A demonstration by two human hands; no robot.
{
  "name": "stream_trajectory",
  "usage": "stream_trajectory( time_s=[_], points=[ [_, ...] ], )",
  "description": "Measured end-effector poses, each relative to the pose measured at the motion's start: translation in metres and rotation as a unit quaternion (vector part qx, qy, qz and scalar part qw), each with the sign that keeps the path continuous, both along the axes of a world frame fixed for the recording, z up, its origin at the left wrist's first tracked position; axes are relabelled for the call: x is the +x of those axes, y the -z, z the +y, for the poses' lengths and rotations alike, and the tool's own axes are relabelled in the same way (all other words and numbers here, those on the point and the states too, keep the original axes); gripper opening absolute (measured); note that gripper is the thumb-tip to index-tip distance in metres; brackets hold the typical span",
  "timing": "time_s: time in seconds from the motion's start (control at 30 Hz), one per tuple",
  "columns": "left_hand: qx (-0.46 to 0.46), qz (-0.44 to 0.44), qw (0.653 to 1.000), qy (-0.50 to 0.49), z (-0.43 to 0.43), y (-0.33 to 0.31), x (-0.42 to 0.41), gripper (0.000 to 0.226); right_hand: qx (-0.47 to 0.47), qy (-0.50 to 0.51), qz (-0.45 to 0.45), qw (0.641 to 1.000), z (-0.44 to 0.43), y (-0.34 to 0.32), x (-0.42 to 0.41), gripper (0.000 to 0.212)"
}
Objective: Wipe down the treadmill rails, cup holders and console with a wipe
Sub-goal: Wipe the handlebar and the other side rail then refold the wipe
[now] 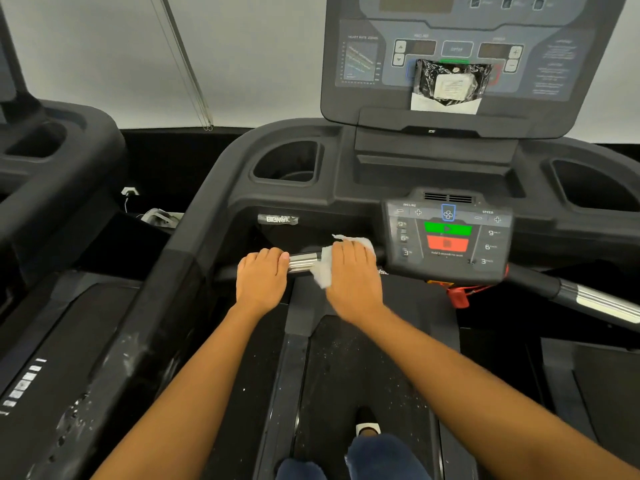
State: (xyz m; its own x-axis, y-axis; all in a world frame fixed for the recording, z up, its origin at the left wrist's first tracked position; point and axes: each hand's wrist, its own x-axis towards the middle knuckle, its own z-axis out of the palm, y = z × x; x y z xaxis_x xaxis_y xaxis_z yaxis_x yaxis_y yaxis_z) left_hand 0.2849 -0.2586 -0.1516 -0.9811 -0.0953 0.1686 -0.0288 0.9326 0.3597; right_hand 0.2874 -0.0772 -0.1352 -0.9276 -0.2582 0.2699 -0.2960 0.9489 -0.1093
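Left hand (262,278) is closed around the front crossbar (303,262), bare of any wipe. Right hand (353,271) grips the white wipe (323,271) wrapped over the same bar, just beside the left. Control pad (448,237) sits immediately right. Cup holders (289,164) lie behind; a black packet (450,83) rests on the upper console (346,98).

"INCLINE", "SPEED" on control panel (447,233)

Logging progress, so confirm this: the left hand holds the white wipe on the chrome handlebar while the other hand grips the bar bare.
Wrong hand. The head view shows the right hand pressing the white wipe on the chrome handlebar; the left hand grips the bar bare.
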Motion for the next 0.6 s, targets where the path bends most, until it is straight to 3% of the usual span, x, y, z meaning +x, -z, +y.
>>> stream_trajectory(
  time_s=[0.07, 0.13, 0.17, 0.23, 0.27, 0.3, 0.33, 0.37, 0.4, 0.47, 0.5, 0.53, 0.6],
  points=[
    [0.000, -0.002, 1.000, 0.005, -0.001, -0.001, -0.001, 0.033, 0.059, 0.002, -0.102, 0.993, -0.003, -0.026, -0.027, 0.022],
    [0.006, -0.002, 1.000, 0.003, 0.000, 0.000, -0.001, 0.033, 0.080, 0.030, -0.192, 0.978, -0.006, -0.045, -0.042, 0.021],
    [0.007, -0.002, 1.000, 0.003, 0.000, 0.000, -0.002, 0.033, 0.090, 0.046, -0.200, 0.975, -0.006, -0.043, -0.043, 0.021],
    [0.008, 0.003, 1.000, 0.005, -0.001, 0.002, -0.002, 0.032, 0.060, 0.056, -0.096, 0.992, -0.004, -0.025, -0.026, 0.019],
    [0.009, 0.007, 1.000, 0.005, -0.001, 0.003, -0.002, 0.031, 0.007, 0.068, -0.046, 0.997, -0.005, -0.010, -0.010, 0.031],
    [0.010, 0.011, 1.000, 0.004, -0.001, 0.004, -0.003, 0.031, -0.111, 0.069, -0.016, 0.991, -0.010, 0.008, 0.011, 0.047],
    [0.011, 0.013, 1.000, 0.002, 0.000, 0.004, -0.003, 0.030, -0.270, 0.075, -0.005, 0.960, -0.017, 0.024, 0.037, 0.058],
    [0.010, 0.014, 1.000, 0.000, 0.000, 0.005, -0.002, 0.030, -0.439, 0.099, -0.024, 0.893, -0.025, 0.032, 0.059, 0.061],
    [0.006, 0.016, 1.000, 0.001, 0.001, 0.005, -0.002, 0.029, -0.590, 0.160, -0.049, 0.790, -0.032, 0.030, 0.075, 0.056],
    [-0.008, 0.014, 1.000, 0.003, 0.000, 0.006, -0.002, 0.026, -0.798, 0.310, -0.108, 0.506, -0.036, 0.012, 0.068, 0.035],
    [-0.012, 0.009, 1.000, 0.004, -0.001, 0.007, -0.002, 0.026, -0.829, 0.354, -0.147, 0.407, -0.034, 0.003, 0.050, 0.030],
    [-0.014, 0.004, 1.000, 0.003, -0.001, 0.007, -0.003, 0.026, -0.838, 0.355, -0.179, 0.373, -0.028, -0.006, 0.031, 0.032],
    [-0.017, 0.000, 1.000, 0.000, 0.000, 0.006, -0.003, 0.026, -0.822, 0.325, -0.179, 0.432, -0.023, -0.027, -0.005, 0.041]
  ],
)
